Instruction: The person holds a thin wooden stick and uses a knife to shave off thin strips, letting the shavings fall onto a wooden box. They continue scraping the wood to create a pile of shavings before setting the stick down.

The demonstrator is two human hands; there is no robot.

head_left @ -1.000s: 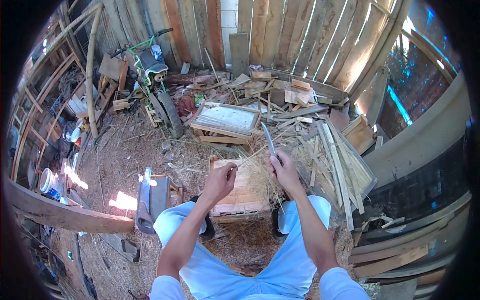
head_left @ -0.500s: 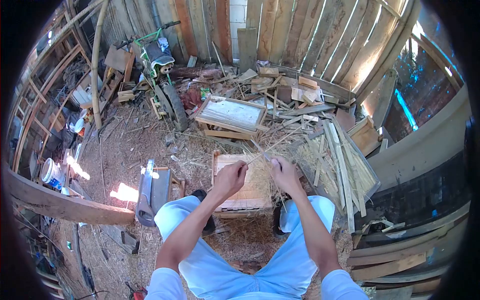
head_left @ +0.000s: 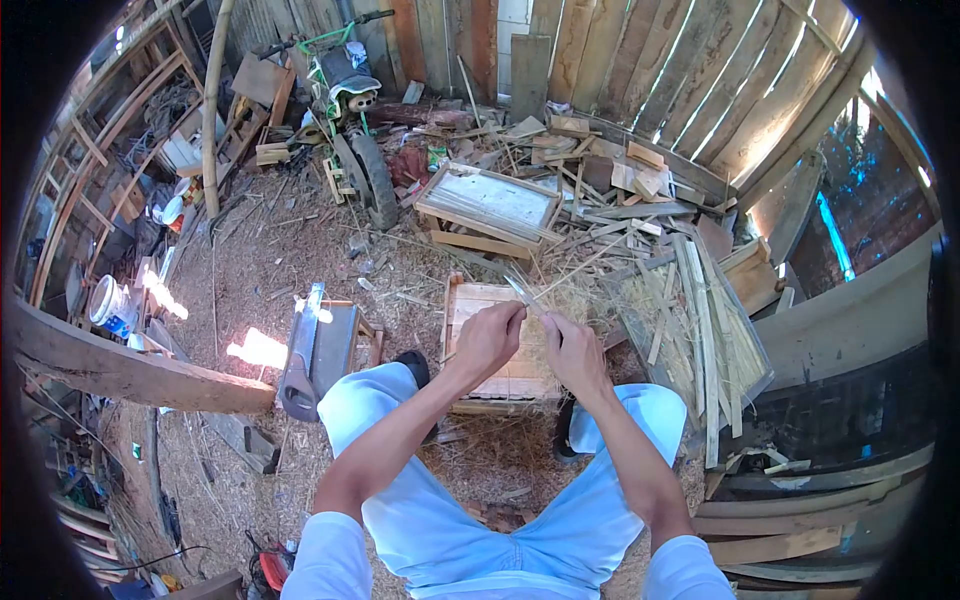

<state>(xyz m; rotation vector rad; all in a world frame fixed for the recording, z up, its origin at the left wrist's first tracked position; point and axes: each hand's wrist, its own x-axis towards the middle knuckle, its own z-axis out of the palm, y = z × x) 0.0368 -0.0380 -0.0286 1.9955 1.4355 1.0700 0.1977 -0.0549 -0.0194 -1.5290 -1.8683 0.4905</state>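
Above the wooden crate (head_left: 468, 300), the left hand (head_left: 490, 335) pinched a thin bamboo strip (head_left: 580, 268) that slanted away over the crate's far edge. The right hand (head_left: 572, 345), just beside it, was closed around a knife (head_left: 520, 292).

Head-worn fisheye camera looks steeply down, near left hand (head_left: 487, 337) and right hand (head_left: 573, 347).

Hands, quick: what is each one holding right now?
Left hand: closed, pinching a thin strip.
Right hand: closed around a knife, blade pointing away from the body.
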